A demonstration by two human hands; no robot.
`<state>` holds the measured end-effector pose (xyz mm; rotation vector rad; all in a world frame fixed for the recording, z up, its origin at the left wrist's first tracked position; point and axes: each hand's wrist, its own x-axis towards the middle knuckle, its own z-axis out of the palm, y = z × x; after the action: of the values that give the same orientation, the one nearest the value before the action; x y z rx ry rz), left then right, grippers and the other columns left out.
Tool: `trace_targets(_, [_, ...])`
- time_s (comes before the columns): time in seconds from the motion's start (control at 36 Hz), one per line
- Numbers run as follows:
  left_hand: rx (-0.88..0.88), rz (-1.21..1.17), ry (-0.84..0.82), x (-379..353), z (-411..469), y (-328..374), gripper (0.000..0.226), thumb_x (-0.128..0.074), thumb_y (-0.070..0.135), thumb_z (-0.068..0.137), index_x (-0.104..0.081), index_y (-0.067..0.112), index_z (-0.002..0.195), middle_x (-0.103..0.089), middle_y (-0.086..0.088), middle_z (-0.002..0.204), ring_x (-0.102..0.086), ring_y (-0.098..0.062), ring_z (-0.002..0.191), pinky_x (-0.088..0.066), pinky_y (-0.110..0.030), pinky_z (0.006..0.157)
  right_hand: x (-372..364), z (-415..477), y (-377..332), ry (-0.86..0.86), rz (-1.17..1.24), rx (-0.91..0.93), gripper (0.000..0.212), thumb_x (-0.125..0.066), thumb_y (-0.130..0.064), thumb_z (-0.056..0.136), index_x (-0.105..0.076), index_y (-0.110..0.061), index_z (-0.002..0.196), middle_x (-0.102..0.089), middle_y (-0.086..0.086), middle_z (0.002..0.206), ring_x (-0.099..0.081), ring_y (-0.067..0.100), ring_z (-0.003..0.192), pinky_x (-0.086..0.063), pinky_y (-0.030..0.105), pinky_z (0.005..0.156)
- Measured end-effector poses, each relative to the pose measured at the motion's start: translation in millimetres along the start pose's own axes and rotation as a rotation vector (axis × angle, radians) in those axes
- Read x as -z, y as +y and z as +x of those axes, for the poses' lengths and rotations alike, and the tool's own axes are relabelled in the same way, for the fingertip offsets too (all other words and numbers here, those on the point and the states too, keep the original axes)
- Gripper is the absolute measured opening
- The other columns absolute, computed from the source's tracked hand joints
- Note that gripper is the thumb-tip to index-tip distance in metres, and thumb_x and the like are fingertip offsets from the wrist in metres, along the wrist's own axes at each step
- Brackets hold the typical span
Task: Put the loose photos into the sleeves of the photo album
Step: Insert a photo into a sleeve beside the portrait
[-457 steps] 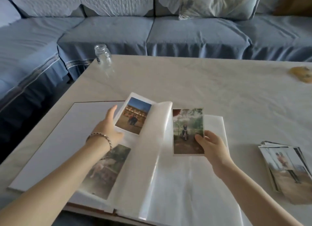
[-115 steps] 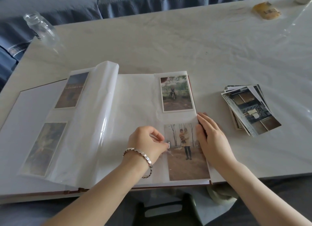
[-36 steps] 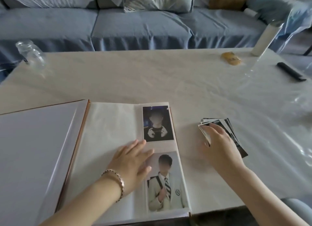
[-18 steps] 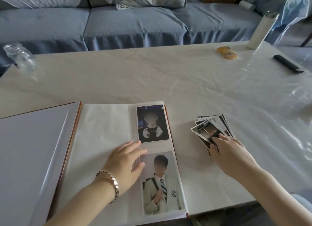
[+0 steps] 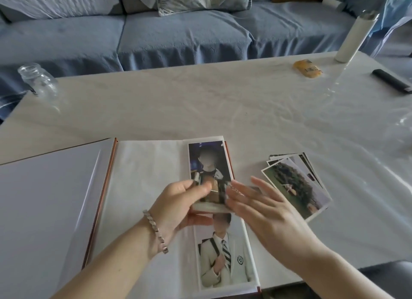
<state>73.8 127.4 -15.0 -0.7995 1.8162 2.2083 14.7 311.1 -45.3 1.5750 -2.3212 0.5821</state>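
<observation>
Head view, single camera.

Left hand (image 5: 178,200) pinches one loose glossy photo print (image 5: 211,198) (motion-blurred, subject unreadable), thumb on top and fingers beneath. It is held above the open white-paged photo album (image 5: 145,176), over the seam between the two filled sleeves. Right hand (image 5: 263,207) is flat and holds nothing, its straight fingers at the print's right edge. Whether they touch it, I cannot tell.

Step in hand, as I judge it: sleeving this print. To do it well, I should hold the print by its edges, lift the film mouth with the free right hand, enter one corner first, then slide it in square. Both right-column sleeves are taken, so the pale area left of them looks the likely place (no sleeve opening is visible there).

Counts:
- held print: 1
- sleeved prints: 2, a dark portrait (image 5: 208,158) above a white-jacket portrait (image 5: 225,254)
- fanned stack of loose photos (image 5: 296,185) on the pale tabletop (image 5: 200,102), just right of the album: several edges show, exact count unclear
</observation>
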Motion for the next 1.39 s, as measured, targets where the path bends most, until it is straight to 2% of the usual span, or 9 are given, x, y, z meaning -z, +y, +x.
trace_targets(0.14, [-0.214, 0.306, 0.244, 18.6, 1.8, -5.4, 0.017, -0.057, 0.001, 0.088, -0.063, 0.017, 0.088, -0.072, -0.003, 0.081, -0.070, -0.020, 0.074, -0.058, -0.042, 0.062, -8.1, 6.1, -10.3, -0.014, 0.323, -0.376, 0.051, -0.047, -0.045, 0.089, -0.042, -0.026, 0.136, -0.035, -0.014, 0.144, -0.024, -0.001, 0.137, -0.020, 0.022, 0.113])
trace_targets(0.22, [-0.314, 0.396, 0.283, 32.1, 0.0, -4.3, 0.020, -0.059, 0.007, 0.088, -0.060, 0.027, 0.085, -0.071, 0.001, 0.086, -0.068, -0.018, 0.084, -0.057, -0.042, 0.074, -6.9, 19.4, -17.7, -0.056, 0.603, -0.876, 0.082, -0.051, -0.056, 0.078, -0.021, -0.023, 0.146, -0.041, -0.012, 0.134, -0.044, 0.002, 0.120, -0.040, 0.026, 0.102])
trace_targets(0.36, [-0.385, 0.451, 0.274, 47.7, 0.3, -3.1, 0.018, -0.059, 0.008, 0.088, -0.060, 0.027, 0.087, -0.071, 0.010, 0.082, -0.068, -0.007, 0.081, -0.054, -0.023, 0.073, -7.9, 34.8, -12.3, -0.279, 1.350, -1.054, 0.027, -0.047, -0.016, 0.094, -0.060, 0.004, 0.107, -0.069, 0.023, 0.078, -0.065, 0.026, 0.062, -0.052, 0.023, 0.052])
trace_targets(0.44, [-0.455, 0.739, 0.408, 58.8, 3.8, -8.8, 0.014, -0.049, 0.024, 0.095, -0.056, 0.023, 0.107, -0.065, 0.014, 0.100, -0.062, -0.004, 0.094, -0.046, -0.010, 0.077, -15.9, 40.4, -13.8, -0.292, 1.205, -1.052, 0.022, -0.046, -0.010, 0.096, -0.062, 0.006, 0.097, -0.068, 0.020, 0.067, -0.060, 0.022, 0.049, -0.046, 0.022, 0.042])
trace_targets(0.58, [-0.209, 1.514, 0.579, 82.3, 18.4, -41.1, 0.063, -0.023, 0.051, 0.090, -0.050, 0.015, 0.134, -0.041, -0.014, 0.144, -0.042, -0.031, 0.131, -0.029, -0.042, 0.108, -24.2, 55.5, 3.3, 0.079, 0.966, -1.091, 0.014, -0.049, -0.005, 0.094, -0.061, -0.011, 0.089, -0.068, 0.002, 0.059, -0.065, 0.017, 0.048, -0.048, 0.021, 0.039])
trace_targets(0.75, [-0.101, 1.584, 0.573, 85.9, 25.3, -63.8, 0.071, -0.015, 0.059, 0.084, -0.033, 0.025, 0.143, -0.027, -0.019, 0.149, -0.028, -0.041, 0.135, 0.000, -0.043, 0.109, -27.2, 78.3, 24.4, 0.166, 0.607, -0.954, 0.015, -0.051, -0.010, 0.095, -0.060, -0.013, 0.084, -0.066, 0.003, 0.060, -0.061, 0.008, 0.042, -0.043, 0.015, 0.037])
trace_targets(1.03, [-0.229, 1.501, 0.586, 88.3, 29.1, -71.8, 0.064, -0.034, 0.052, 0.079, -0.055, 0.020, 0.131, -0.048, -0.018, 0.137, -0.042, -0.043, 0.127, -0.007, -0.042, 0.110, -40.5, 96.1, 17.9, -0.077, 0.385, -0.849, 0.023, -0.047, -0.016, 0.096, -0.058, -0.014, 0.076, -0.063, 0.001, 0.049, -0.059, 0.010, 0.041, -0.054, 0.034, 0.053])
trace_targets(1.17, [-0.273, 1.506, 0.628, 89.8, 32.4, -75.5, 0.064, -0.034, 0.052, 0.078, -0.056, 0.021, 0.129, -0.049, -0.019, 0.136, -0.042, -0.044, 0.127, -0.008, -0.042, 0.110, -41.7, 98.9, 13.4, -0.246, 0.497, -0.861, 0.023, -0.049, -0.012, 0.094, -0.060, -0.012, 0.074, -0.064, 0.003, 0.048, -0.057, 0.010, 0.038, -0.046, 0.016, 0.044])
trace_targets(1.39, [-0.328, 1.477, 0.676, 90.2, 34.0, -79.1, 0.063, -0.034, 0.051, 0.079, -0.057, 0.019, 0.129, -0.049, -0.019, 0.136, -0.042, -0.043, 0.127, -0.014, -0.045, 0.108, -25.4, 98.8, 14.3, 0.010, 0.328, -0.833, 0.025, -0.049, -0.012, 0.095, -0.058, -0.010, 0.071, -0.062, -0.001, 0.045, -0.055, 0.006, 0.036, -0.046, 0.024, 0.043])
